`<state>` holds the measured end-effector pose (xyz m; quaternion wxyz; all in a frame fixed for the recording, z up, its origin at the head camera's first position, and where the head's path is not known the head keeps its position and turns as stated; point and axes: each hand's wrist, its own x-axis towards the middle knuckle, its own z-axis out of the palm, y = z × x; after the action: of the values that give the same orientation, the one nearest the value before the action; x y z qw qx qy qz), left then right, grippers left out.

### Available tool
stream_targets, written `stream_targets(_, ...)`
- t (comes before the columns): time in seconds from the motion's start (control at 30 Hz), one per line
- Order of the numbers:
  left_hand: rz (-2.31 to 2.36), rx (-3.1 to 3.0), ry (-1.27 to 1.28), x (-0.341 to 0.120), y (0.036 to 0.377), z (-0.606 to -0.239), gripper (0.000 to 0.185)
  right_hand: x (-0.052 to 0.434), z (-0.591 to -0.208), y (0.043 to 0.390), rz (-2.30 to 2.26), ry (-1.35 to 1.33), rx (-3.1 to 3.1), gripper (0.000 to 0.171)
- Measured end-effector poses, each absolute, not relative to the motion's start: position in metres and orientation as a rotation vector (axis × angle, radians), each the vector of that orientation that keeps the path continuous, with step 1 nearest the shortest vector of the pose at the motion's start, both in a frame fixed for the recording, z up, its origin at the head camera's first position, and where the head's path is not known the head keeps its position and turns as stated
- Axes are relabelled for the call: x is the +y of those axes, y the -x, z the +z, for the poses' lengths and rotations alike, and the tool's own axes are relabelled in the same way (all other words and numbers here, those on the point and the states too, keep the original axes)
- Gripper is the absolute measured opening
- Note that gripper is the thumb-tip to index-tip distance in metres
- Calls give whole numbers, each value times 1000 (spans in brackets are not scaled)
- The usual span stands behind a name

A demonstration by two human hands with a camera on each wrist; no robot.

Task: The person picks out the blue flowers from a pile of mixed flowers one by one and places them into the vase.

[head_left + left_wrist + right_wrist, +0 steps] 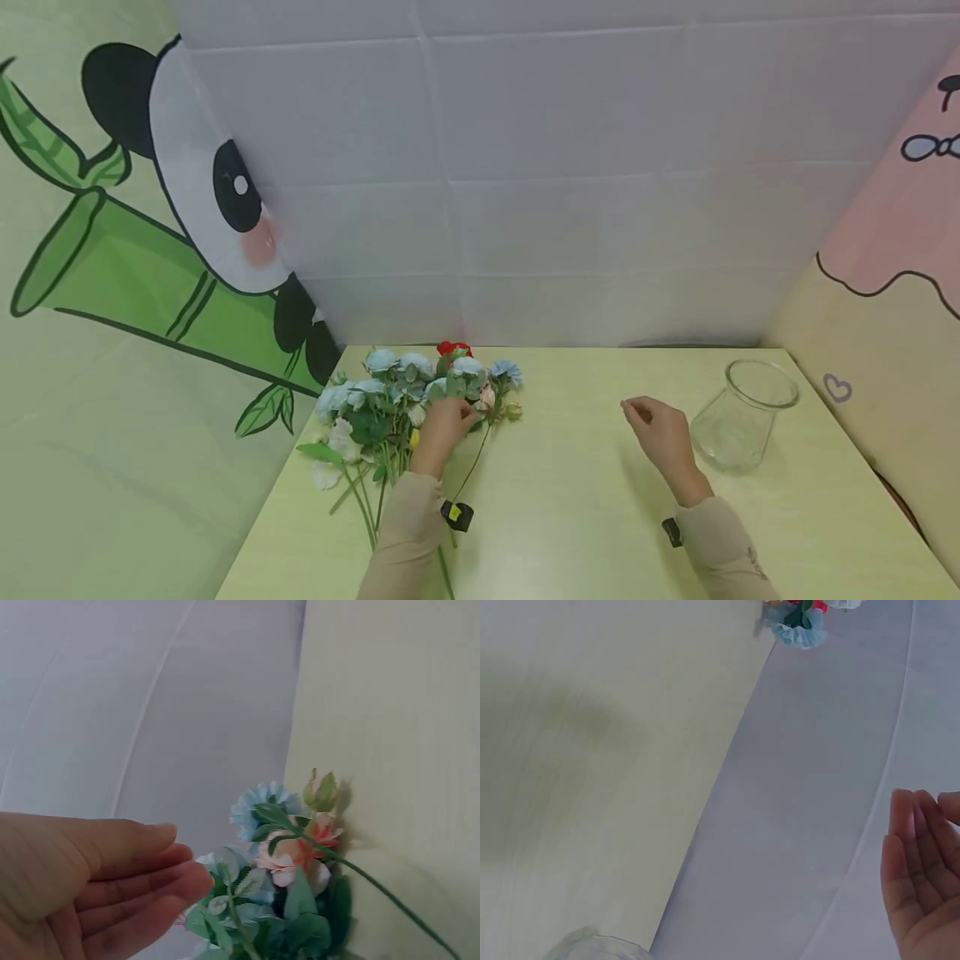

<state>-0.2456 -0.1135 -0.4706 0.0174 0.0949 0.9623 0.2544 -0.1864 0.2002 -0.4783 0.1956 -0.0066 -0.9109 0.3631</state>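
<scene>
A bunch of artificial flowers (408, 392), mostly pale blue with one red bloom and green stems, lies on the table's left side. My left hand (444, 429) hovers over the bunch with fingers straight and relaxed, holding nothing; the left wrist view shows its fingers (142, 881) beside a pink-and-blue bloom (289, 851). My right hand (656, 433) hangs over the table's middle, fingers loosely bent, empty, left of a clear glass vase (742, 417). In the right wrist view the fingers (919, 862) are extended and the vase's rim (600, 949) shows at the bottom.
The pale yellow-green table (570, 500) is enclosed by a white back wall (562, 183), a panda-and-bamboo panel (135, 250) on the left and a pink cartoon panel (892, 275) on the right. Small trackers sit on both wrists.
</scene>
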Motion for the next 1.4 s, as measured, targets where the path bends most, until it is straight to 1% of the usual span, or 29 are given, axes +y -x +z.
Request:
stream_targets(0.1, 750, 2970, -299, -113, 240, -478, 16, 198, -485, 183, 1054, 39, -2556, 19)
stream_targets(0.33, 750, 2920, -231, -109, 239, -499, 54, 193, -496, 176, 1095, 81, -2566, 18)
stream_targets(0.4, 735, 2919, -247, -110, 240, -506, 56, 192, -498, 175, 1099, 83, -2561, 18)
stream_targets(0.47, 708, 2886, -224, -109, 240, -511, 55, 191, -500, 173, 1110, 89, -2562, 18)
stream_targets(0.63, 671, 2831, -138, -110, 240, -520, 38, 189, -505, 169, 1164, 108, -2581, 18)
stream_targets(0.7, 659, 2852, -146, -110, 239, -524, 39, 188, -508, 168, 1180, 119, -2597, 19)
stream_targets(0.83, 678, 2875, -180, -111, 236, -532, 53, 186, -513, 164, 1210, 153, -2641, 19)
stream_targets(0.9, 706, 2883, -206, -111, 235, -535, 56, 185, -516, 162, 1231, 175, -2667, 20)
stream_targets(1.13, 765, 2907, -236, -109, 235, -535, 42, 179, -526, 155, 1269, 216, -2737, 20)
stream_targets(1.4, 890, 2889, -218, -107, 238, -534, 34, 178, -532, 152, 1276, 228, -2734, 20)
